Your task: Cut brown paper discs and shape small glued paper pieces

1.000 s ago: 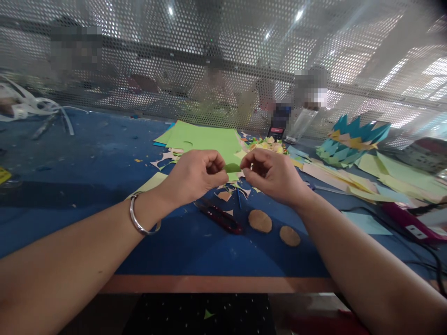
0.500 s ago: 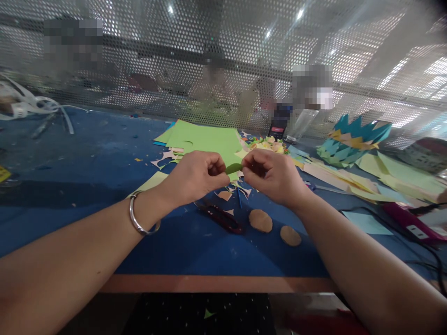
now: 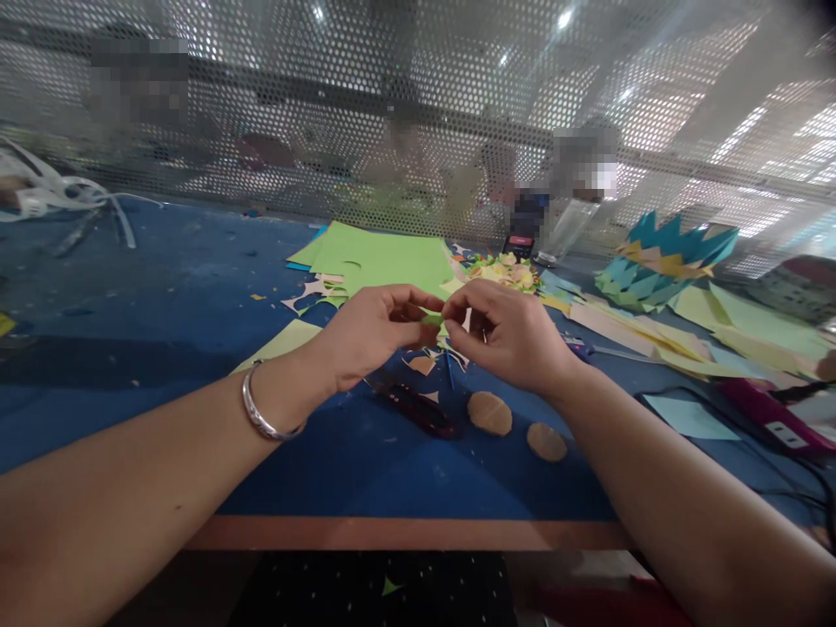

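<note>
A small piece of green paper (image 3: pixel 432 320) is between my two hands, above the table and in front of a larger green sheet. My left hand (image 3: pixel 375 335), with a silver bangle at the wrist, pinches it between thumb and fingers. My right hand (image 3: pixel 506 335) is closed at the piece's right end, its fingertips touching the left ones. Most of the piece is hidden by fingers. Below the hands lie dark-red-handled snips (image 3: pixel 421 411), a thin blue stick (image 3: pixel 449 370) and two roundish brown discs (image 3: pixel 489 413).
Green sheets (image 3: pixel 385 257) and cut scraps lie behind my hands. Paper flowers (image 3: pixel 506 272), a phone (image 3: pixel 521 235) and a blue-green zigzag paper crown (image 3: pixel 663 261) stand farther back. At right are paper strips (image 3: pixel 627 331), a glue gun (image 3: pixel 581 348) and a magenta power strip (image 3: pixel 771 422).
My hands have come together, so the fingertips now meet. The green piece, stretched between them before, is now mostly covered by the left fingers.
</note>
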`<state>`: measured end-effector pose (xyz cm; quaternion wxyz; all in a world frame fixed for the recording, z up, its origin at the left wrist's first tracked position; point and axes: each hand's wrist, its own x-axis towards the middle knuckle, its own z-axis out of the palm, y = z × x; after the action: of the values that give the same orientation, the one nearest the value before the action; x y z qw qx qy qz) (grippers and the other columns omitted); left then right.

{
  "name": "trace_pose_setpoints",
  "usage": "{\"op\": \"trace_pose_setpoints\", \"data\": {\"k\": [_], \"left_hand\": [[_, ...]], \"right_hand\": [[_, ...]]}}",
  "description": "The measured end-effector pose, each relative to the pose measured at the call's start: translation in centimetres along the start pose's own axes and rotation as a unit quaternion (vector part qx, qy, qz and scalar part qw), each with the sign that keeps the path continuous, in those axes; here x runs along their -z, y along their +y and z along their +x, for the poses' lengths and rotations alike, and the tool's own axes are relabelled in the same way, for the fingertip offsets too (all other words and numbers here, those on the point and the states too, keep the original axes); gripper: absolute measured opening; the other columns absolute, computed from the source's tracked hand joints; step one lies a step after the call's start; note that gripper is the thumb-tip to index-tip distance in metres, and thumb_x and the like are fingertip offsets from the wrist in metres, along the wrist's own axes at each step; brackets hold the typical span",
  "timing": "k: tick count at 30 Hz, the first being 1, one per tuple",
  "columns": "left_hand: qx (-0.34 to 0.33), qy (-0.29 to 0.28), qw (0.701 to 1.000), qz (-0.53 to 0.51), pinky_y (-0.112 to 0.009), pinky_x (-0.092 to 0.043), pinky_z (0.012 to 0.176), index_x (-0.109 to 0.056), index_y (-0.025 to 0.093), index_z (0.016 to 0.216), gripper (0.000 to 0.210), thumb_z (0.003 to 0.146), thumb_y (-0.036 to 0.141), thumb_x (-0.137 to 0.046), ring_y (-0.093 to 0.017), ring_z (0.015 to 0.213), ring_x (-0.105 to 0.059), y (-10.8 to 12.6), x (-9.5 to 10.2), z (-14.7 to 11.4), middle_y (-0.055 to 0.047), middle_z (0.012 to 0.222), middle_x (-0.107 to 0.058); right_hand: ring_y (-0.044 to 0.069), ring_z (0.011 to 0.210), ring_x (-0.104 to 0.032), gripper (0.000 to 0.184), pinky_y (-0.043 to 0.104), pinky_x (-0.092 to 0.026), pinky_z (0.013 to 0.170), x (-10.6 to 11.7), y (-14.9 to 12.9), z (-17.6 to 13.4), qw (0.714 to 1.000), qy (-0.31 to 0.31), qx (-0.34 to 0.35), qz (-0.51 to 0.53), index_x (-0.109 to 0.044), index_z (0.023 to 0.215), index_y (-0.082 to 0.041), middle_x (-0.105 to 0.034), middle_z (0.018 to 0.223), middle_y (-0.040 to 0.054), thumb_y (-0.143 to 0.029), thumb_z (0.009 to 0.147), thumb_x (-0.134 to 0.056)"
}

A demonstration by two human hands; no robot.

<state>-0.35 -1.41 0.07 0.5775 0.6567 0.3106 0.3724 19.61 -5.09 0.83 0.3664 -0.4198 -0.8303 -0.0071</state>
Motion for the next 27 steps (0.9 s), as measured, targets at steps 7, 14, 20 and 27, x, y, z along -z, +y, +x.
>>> {"op": "trace_pose_setpoints", "data": {"k": [7, 14, 20, 27], "left_hand": [[0.097, 0.067, 0.982, -0.145, -0.028, -0.052, 0.081, -0.076, 0.016, 0.083, 0.014, 0.076, 0.024, -0.085, -0.015, 0.083, -0.070, 0.6, 0.1, 0.3, -0.002, 0.086, -0.073], [0.107, 0.062, 0.976, -0.177, -0.027, -0.051, 0.083, -0.072, 0.014, 0.084, 0.016, 0.077, 0.021, -0.085, -0.012, 0.079, -0.070, 0.5, 0.1, 0.2, -0.002, 0.086, -0.073], [0.112, 0.055, 0.975, -0.182, -0.029, -0.056, 0.080, -0.071, 0.014, 0.082, 0.012, 0.080, 0.019, -0.082, -0.016, 0.080, -0.074, 0.8, -0.4, -0.1, -0.004, 0.083, -0.074], [0.045, 0.034, 0.981, -0.187, -0.029, -0.057, 0.082, -0.072, 0.017, 0.079, 0.011, 0.081, 0.024, -0.081, -0.013, 0.075, -0.071, 1.1, -0.8, -0.6, -0.001, 0.079, -0.075]], "right_hand": [[0.008, 0.057, -0.055, 0.016, 0.026, -0.044, 0.057, 0.0, -0.4, -0.4, 0.999, 0.035, 0.031, -0.017, -0.062, 0.108, -0.020, -0.064, 0.096, 0.0019, -0.019, 0.091, -0.062], [0.010, 0.063, -0.055, 0.010, 0.027, -0.045, 0.060, -0.2, -0.4, -0.3, 0.997, 0.017, 0.078, -0.006, -0.063, 0.100, -0.020, -0.064, 0.096, 0.0038, -0.013, 0.093, -0.058], [0.009, 0.059, -0.052, 0.006, 0.025, -0.046, 0.058, -0.2, -0.6, -0.1, 0.998, 0.037, 0.041, 0.018, -0.063, 0.088, -0.019, -0.058, 0.083, 0.0006, -0.014, 0.091, -0.061], [0.009, 0.057, -0.050, 0.007, 0.025, -0.042, 0.053, -0.3, -0.7, 0.1, 0.991, 0.063, -0.055, 0.106, -0.059, 0.081, -0.019, -0.056, 0.075, -0.0018, -0.015, 0.084, -0.064]]}}
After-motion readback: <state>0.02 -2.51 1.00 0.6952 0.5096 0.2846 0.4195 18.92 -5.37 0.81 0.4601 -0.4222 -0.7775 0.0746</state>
